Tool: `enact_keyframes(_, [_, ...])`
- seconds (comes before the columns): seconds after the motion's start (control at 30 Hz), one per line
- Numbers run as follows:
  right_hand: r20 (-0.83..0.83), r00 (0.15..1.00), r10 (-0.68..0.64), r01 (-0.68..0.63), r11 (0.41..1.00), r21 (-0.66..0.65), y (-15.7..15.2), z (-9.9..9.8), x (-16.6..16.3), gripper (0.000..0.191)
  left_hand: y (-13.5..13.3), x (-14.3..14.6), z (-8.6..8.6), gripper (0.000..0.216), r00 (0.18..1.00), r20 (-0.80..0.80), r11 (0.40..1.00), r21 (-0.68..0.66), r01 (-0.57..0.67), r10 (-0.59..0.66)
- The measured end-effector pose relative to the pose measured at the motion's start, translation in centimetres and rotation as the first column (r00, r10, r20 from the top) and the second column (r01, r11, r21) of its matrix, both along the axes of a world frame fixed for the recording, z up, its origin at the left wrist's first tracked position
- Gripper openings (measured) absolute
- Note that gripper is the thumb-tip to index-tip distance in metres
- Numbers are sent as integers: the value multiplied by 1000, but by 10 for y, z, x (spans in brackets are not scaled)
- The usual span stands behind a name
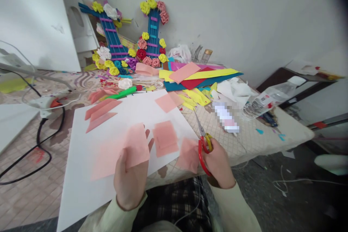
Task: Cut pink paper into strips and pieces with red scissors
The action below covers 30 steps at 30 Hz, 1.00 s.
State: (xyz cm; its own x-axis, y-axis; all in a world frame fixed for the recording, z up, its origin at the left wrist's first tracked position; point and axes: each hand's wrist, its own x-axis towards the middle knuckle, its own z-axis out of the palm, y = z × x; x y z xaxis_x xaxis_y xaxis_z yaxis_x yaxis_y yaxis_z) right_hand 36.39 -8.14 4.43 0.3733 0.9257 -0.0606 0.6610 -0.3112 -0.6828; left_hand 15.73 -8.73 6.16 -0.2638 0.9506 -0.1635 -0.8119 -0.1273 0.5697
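My left hand (133, 177) grips a pink crepe paper piece (136, 144) between thumb and fingers, above a white board (89, 188). In my right hand (219, 163) is a pair of scissors (202, 141) with red and yellow handles, its blades pointing up and away from me. A small stack of pink paper squares (165, 138) lies on the board between my hands. Close to the scissors, another pink piece (188, 156) overlaps the board's edge. Folded pink strips (102, 112) rest at the board's far left, and a pink sheet (168, 101) lies at its far right corner.
Behind stand two blue letter-like shapes (112, 38) with paper flowers. Coloured paper strips (201, 76) are piled near the wall. At right are a phone-like blurred object (225, 116) and a clear plastic bottle (272, 98). A power strip (49, 106) with cables sits at left.
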Motion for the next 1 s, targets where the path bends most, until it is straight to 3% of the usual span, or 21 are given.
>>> enact_keyframes(0.13, [-155, 979, 131, -126, 991, 43, 7, 10, 8, 18, 2, -3, -4, 38, 1000, 23, 1000, -22, 17, -16])
enact_keyframes(0.27, [-330, 875, 354, -342, 935, 96, 29, 43, 5, 22, 3, -5, -8, 37, 999, 40, 999, -37, 16, -14])
enact_keyframes(0.4, [-322, 807, 494, -502, 862, 64, 64, 62, -11, 21, 5, -6, -11, 38, 998, 54, 999, -36, 26, -24])
enact_keyframes(0.67, [-117, 861, 495, -489, 869, 78, 120, 27, -44, 9, 3, -9, -17, 36, 988, 149, 998, -43, 51, -44])
enact_keyframes(0.83, [-47, 897, 440, -431, 893, 132, 100, 34, -41, 9, 3, -10, -17, 37, 982, 181, 995, -69, 71, -57])
enact_keyframes(1.0, [-214, 787, 579, -582, 811, 59, 59, 43, -45, 12, 5, -11, -15, 38, 979, 191, 992, -84, 95, -78])
